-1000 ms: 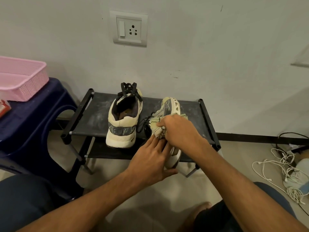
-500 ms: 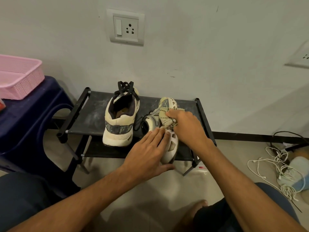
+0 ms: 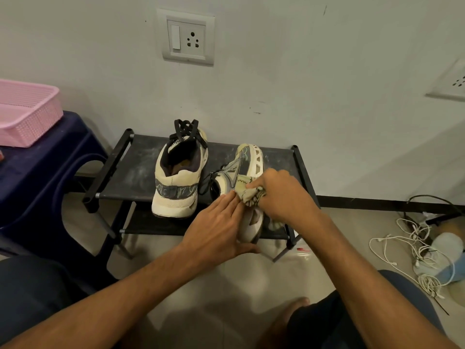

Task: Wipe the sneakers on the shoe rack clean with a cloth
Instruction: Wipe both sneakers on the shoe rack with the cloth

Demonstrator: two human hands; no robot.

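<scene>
Two cream sneakers sit on the top shelf of a black shoe rack (image 3: 130, 170). The left sneaker (image 3: 178, 177) stands upright, heel toward me, black laces loose. The right sneaker (image 3: 247, 162) lies tipped on its side, sole facing right. My left hand (image 3: 219, 230) rests flat against its heel end, steadying it. My right hand (image 3: 281, 195) is closed on a crumpled pale patterned cloth (image 3: 250, 195) pressed on the sneaker's side. The heel part of that sneaker is mostly hidden by my hands.
A dark blue plastic stool (image 3: 37, 177) with a pink basket (image 3: 25, 112) stands to the left of the rack. A tangle of white cables (image 3: 417, 250) lies on the floor at the right. A wall socket (image 3: 187, 37) is above the rack.
My right hand with the cloth slid forward along the tipped sneaker, then came back toward its middle. My left hand stayed on the heel end.
</scene>
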